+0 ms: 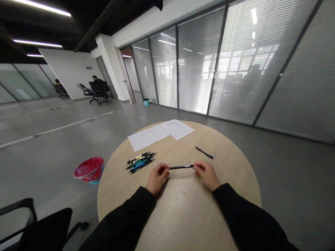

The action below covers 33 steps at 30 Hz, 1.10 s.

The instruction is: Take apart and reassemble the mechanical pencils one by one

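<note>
A black pen (181, 167) with a pale label near its right end is stretched level between my two hands, just over the round table (180, 216). My left hand (158, 177) pinches its left end between thumb and fingers. At the other end, the fingertips of my right hand (207, 174) are closed on the pen. Another black pen (204, 152) lies slanted on the table beyond my right hand. To the left of my left hand is a pile of pens (140, 162) in black, white, yellow, green and blue, lying roughly side by side.
Two printed paper sheets, one on the left (148, 137) and one on the right (178, 129), lie at the table's far edge. A red-lined waste basket (89, 169) stands on the floor at left, near a black chair (47, 226). Glass partitions (199, 69) run behind; a person sits far back.
</note>
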Tool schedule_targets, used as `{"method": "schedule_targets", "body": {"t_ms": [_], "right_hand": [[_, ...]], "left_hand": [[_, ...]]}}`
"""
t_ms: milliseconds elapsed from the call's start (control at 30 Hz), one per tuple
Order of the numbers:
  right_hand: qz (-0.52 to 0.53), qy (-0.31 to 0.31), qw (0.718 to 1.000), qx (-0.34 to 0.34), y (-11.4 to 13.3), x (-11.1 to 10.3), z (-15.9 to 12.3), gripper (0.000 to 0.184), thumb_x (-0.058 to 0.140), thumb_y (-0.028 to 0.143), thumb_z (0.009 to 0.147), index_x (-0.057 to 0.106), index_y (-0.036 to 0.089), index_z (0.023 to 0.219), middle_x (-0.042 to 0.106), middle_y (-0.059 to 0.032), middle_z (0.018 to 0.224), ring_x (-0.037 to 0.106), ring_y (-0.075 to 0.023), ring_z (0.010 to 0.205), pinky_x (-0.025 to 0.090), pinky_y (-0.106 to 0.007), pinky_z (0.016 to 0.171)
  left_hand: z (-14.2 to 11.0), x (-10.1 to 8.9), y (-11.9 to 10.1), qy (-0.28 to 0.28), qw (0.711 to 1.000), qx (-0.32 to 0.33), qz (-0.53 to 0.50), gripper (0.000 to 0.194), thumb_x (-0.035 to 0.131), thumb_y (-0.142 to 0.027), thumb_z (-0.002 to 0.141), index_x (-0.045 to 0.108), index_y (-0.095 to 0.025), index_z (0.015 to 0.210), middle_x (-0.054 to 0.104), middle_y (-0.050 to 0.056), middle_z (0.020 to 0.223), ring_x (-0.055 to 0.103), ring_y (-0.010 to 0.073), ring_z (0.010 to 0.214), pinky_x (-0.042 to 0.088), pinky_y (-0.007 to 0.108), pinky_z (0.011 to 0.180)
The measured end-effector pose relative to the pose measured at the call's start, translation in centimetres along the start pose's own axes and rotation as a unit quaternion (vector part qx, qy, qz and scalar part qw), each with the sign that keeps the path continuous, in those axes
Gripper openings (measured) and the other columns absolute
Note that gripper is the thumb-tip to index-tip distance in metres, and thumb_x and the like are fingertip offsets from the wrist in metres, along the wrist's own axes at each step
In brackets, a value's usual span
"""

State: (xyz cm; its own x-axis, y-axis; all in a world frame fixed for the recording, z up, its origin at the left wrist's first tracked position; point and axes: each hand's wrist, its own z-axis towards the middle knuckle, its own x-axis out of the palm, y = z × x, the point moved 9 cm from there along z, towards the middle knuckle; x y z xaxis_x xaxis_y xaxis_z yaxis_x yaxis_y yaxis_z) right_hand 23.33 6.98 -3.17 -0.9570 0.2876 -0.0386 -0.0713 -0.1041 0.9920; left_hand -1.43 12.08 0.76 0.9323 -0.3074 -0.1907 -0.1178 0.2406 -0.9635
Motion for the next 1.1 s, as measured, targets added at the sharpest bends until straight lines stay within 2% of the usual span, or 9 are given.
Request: {"method": "schedule_targets", "body": {"t_ms": [300,933,1100], "right_hand": [[-0.016,0.004,1.000,-0.013,0.34,-0.11,-0.03,0.031,0.071,0.047,0.076,0.070,0.016,0.084,0.065,-0.0023,0.064,0.057,-0.0162,0.056,0.043,-0.026,0.051],[-0.030,0.018,0.999,-0.020,0.60,0.08,-0.12,0.044,0.066,0.061,0.078,0.067,0.017,0.078,0.067,-0.0045,0.067,0.056,-0.0158,0.054,0.043,-0.026,0.049],[-0.042,0.022,0.999,-0.019,0.64,0.09,-0.11,0.046,0.064,0.063,0.079,0.067,0.018,0.078,0.067,-0.0048,0.069,0.057,-0.0172,0.059,0.044,-0.027,0.053]], "left_hand": [[-0.01,-0.05,0.12,0.002,1.000,-0.008,-0.009,0.026,0.069,-0.040,0.080,0.062,-0.016,0.087,0.062,0.001,0.075,0.062,0.0159,0.070,0.051,0.028,0.068],[-0.08,-0.11,-0.49,-0.005,1.000,-0.001,0.004,0.027,0.068,-0.042,0.079,0.063,-0.017,0.086,0.063,0.001,0.072,0.062,0.0160,0.067,0.050,0.028,0.067],[-0.08,-0.10,-0.63,-0.005,1.000,0.004,0.006,0.025,0.068,-0.039,0.080,0.063,-0.016,0.086,0.063,0.001,0.071,0.063,0.0159,0.067,0.050,0.028,0.067]]}}
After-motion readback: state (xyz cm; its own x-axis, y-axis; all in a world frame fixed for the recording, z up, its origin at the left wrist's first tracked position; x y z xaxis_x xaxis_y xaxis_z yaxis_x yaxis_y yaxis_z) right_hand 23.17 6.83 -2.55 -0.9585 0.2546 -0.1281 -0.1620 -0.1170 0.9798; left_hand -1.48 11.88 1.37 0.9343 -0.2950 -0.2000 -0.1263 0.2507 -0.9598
